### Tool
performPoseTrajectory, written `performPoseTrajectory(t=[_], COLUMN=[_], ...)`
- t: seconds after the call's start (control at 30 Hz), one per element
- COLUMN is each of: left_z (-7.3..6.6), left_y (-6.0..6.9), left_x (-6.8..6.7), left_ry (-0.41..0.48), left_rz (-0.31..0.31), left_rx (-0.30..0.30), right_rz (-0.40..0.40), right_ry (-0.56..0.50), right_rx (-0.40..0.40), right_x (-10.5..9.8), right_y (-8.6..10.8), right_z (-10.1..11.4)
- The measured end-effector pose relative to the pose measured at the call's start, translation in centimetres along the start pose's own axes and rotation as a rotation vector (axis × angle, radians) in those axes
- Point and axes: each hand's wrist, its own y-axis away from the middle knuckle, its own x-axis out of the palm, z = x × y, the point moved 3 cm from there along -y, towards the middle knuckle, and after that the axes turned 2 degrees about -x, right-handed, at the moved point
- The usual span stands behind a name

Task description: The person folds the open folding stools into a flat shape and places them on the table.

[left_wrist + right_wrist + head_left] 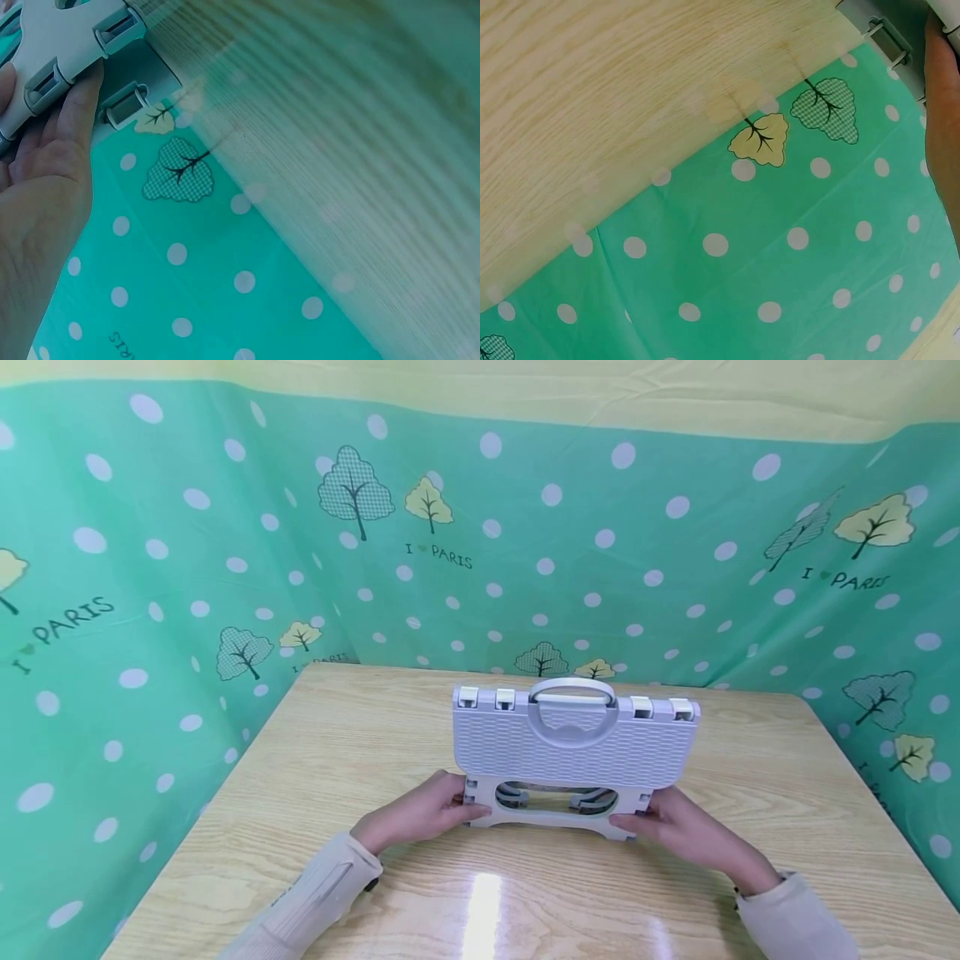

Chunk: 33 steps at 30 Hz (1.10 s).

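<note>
A pale grey plastic folding stool (495, 743) stands partly unfolded on the table, its woven-textured top panel tilted up. A looped carry handle (573, 741) sits at the middle of that panel's upper edge. Below is a leg panel (555, 818) with an oval cut-out. My left hand (431, 814) grips the leg panel's left side, thumb in front and fingers behind. On the right side my right hand (682, 831) holds the same panel, thumb in front. The left wrist view shows the left fingers (79, 112) beside the hinges. Only an edge of the right hand (941, 112) appears in its wrist view.
The stool stands on a light wood-grain table (360, 718), which reflects a bright glare near its front. A green dotted cloth (450, 610) printed with trees hangs behind the table and along both sides.
</note>
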Motion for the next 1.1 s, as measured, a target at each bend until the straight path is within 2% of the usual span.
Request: performPoseTrajectory(t=[0.57,1.1], left_z=[0.13,0.09], left_y=[-0.02,-0.04], left_x=[-0.05,-0.06], left_ry=[0.033,0.026], left_rz=[0.007,-0.002], left_rx=[0.009,-0.014], right_rz=[-0.007,0.023], right_ry=[-0.014,-0.056], right_rx=[0.011,0.095], right_x=[-0.07,0.08], right_y=[-0.05,-0.05], right_z=[0.25,0.76])
